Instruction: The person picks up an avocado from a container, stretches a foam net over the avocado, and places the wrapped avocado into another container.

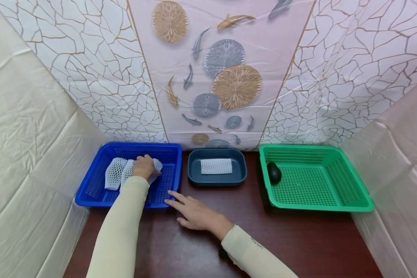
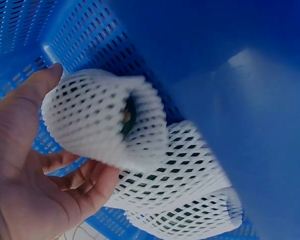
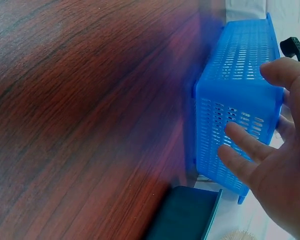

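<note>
My left hand (image 1: 143, 167) reaches into the blue basket (image 1: 175, 158). Its thumb and fingers grip an avocado in a white foam net (image 2: 97, 117); dark green skin and a brown stem spot show through the net's opening. Two more netted fruits lie beside it: a middle one (image 2: 180, 170) and an outer one (image 2: 195, 220). My right hand (image 1: 196, 212), fingers spread, is at the near right corner of the blue basket; whether the fingertips touch it I cannot tell.
Between the baskets stands a dark teal tray (image 1: 192, 170) with an empty-looking white foam net (image 1: 216, 166) lying flat in it. At the right, a green basket (image 1: 354, 189) holds a bare dark avocado (image 1: 274, 173) against its left wall. Fabric walls enclose the brown table (image 1: 299, 239).
</note>
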